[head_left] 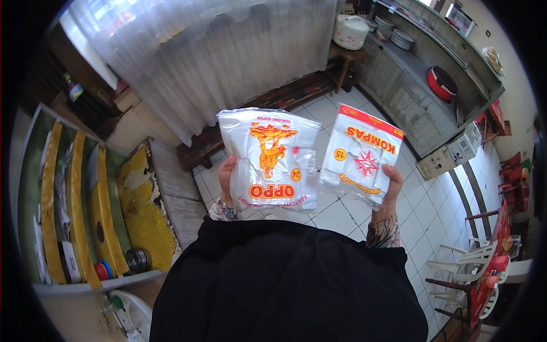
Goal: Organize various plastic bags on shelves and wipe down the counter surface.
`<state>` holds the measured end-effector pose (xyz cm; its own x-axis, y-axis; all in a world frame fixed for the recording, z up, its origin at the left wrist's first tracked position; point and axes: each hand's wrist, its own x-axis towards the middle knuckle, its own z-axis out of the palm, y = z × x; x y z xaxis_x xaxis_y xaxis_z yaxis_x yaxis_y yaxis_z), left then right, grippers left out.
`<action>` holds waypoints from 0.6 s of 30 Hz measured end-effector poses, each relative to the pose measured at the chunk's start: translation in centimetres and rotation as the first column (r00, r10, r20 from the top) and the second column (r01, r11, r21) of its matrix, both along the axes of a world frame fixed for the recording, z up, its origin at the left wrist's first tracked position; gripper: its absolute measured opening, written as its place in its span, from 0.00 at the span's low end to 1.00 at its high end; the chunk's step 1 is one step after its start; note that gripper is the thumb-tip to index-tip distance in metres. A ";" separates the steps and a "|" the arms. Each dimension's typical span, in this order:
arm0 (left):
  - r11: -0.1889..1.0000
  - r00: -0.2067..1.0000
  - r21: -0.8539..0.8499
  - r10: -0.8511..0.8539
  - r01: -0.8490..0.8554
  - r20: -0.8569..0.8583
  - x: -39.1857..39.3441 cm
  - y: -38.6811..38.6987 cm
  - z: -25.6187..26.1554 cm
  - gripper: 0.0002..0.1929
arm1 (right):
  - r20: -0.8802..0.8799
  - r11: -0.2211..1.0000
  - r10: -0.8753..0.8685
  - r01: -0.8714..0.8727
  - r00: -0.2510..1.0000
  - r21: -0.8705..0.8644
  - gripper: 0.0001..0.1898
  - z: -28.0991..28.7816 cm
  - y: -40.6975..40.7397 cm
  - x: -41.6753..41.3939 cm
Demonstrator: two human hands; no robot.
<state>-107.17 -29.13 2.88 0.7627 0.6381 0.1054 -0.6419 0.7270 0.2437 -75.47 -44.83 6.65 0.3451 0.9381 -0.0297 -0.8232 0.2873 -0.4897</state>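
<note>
Two packs of plastic carrier bags are held up side by side in front of me, both with printing that appears upside down. My left hand (227, 177) grips the left edge of the larger pack (271, 158), white and clear with a yellow and red tree-like picture. The smaller pack (361, 151) has a red header strip and a red compass star. My right hand (391, 184) holds it at its lower right edge, thumb on the front. A narrow gap shows between the packs. Most fingers of both hands are hidden behind the plastic.
A yellow shelf unit (72, 205) stands at left. Behind a low wooden bench (295, 100) hangs a sheer curtain (209, 55). At upper right, a rice cooker (350, 32) sits on a stool beside a grey counter (393, 81). White plastic chairs (474, 260) surround a red table (483, 295).
</note>
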 end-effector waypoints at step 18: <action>0.964 0.961 0.051 -0.255 0.262 -0.107 20.7 30.2 -1.8 0.39 | -0.039 0.958 -0.285 0.287 0.958 0.031 0.36 -3.9 22.0 15.6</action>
<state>-86.51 1.09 1.07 0.9094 0.4122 0.0557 -0.4046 0.8456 0.3482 -59.89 -22.82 2.75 0.5984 0.8011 -0.0137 -0.7197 0.5300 -0.4485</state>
